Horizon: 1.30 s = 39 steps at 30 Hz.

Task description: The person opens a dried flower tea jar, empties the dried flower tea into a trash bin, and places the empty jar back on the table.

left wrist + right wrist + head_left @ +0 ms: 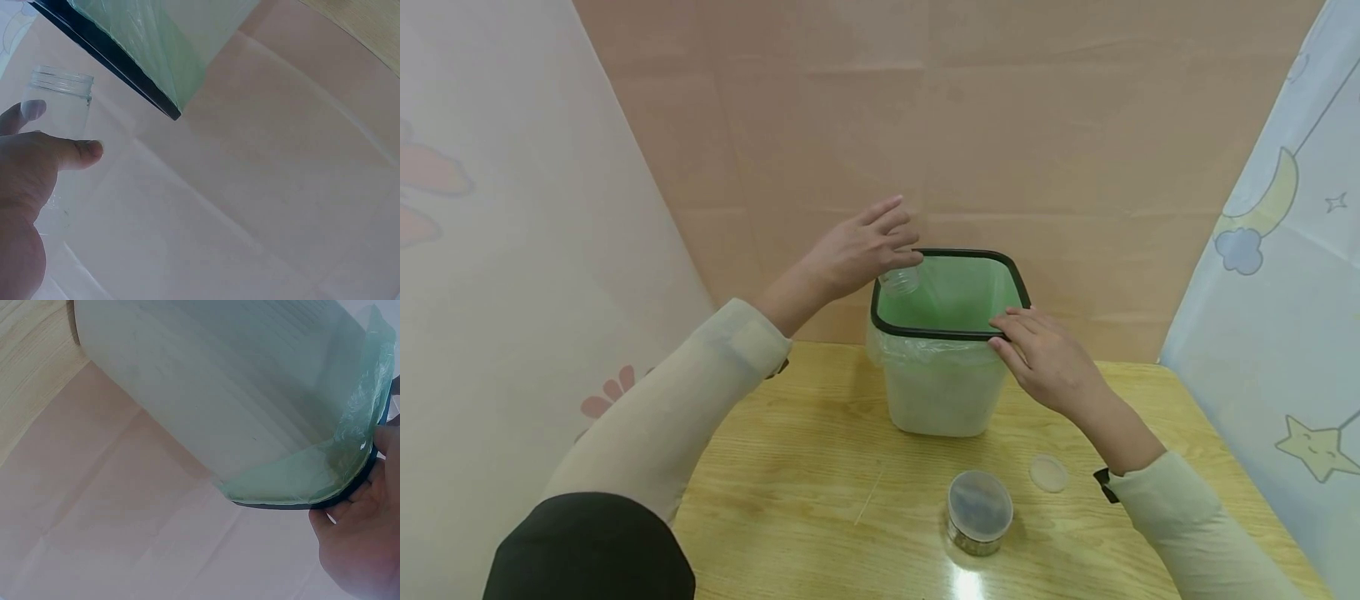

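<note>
Dark rounded shape (587, 550), left hand (872, 246) curled round clear jar (60, 84), right hand (1051, 360) gripping black rim (940, 335) of bin (943, 396)

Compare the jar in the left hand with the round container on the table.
The jar is tipped in the left hand at the bin; the container stands on the table. The jar's threaded mouth is uncovered; the container has a translucent top. The jar is clear; the container looks dark inside. Both are round.
</note>
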### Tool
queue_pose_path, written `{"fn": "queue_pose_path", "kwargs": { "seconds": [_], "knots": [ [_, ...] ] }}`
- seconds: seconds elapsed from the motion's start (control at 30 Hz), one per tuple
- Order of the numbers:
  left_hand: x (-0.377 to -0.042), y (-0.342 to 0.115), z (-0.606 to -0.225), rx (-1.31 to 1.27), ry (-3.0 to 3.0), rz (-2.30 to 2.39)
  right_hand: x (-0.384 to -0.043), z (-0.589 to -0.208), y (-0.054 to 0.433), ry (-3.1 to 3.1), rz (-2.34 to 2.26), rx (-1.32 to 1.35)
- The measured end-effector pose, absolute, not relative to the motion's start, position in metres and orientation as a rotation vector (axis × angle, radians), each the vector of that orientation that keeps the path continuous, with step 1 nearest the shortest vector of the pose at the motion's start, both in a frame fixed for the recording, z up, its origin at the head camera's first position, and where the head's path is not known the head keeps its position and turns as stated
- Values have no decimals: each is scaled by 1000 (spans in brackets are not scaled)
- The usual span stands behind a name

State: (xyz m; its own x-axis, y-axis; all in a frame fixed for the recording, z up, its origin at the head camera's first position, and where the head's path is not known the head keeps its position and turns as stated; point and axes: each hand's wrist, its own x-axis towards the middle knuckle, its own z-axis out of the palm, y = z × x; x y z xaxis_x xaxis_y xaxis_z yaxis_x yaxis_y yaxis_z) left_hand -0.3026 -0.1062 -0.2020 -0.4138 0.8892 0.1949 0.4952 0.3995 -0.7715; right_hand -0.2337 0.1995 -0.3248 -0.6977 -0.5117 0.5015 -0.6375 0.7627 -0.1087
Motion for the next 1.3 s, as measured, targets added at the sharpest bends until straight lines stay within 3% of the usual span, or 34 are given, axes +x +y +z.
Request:
{"fn": "queue_pose_path", "kwargs": {
  "seconds": [1.3],
  "knots": [
    [-304, -105, -205, -1197, -2031, 869, -232, -323, 200, -2544, 393, 857]
  ]
}}
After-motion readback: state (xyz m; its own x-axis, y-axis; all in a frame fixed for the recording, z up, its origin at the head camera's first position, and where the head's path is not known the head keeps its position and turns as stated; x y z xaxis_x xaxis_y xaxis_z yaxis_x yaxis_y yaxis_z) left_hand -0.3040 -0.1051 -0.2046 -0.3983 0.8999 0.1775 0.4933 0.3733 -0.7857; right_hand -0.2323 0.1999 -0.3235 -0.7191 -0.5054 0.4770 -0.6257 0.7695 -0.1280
